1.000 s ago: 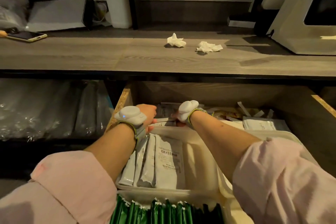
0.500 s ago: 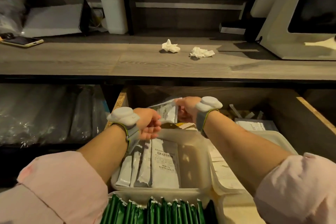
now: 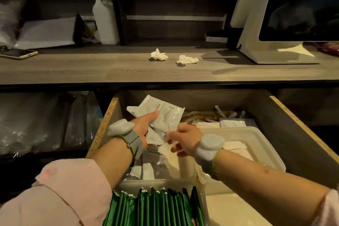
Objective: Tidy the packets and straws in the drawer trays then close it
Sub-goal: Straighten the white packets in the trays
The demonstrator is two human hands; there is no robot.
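Note:
The wooden drawer stands open under the counter. My left hand grips a bunch of white packets, fanned upward above the drawer. My right hand pinches the lower edge of the same bunch. Below them a white tray holds more white packets standing on edge. A nearer tray holds green packets in a row. A second white tray sits to the right. Loose wrapped straws and sachets lie at the back of the drawer.
The counter above the drawer carries two crumpled tissues, a phone, a white bottle and a monitor stand. Plastic-wrapped stock fills the shelf left of the drawer.
Both hands came up from the back of the drawer holding white packets. The left hand has closed on the bunch, and the right hand has dropped to its lower edge.

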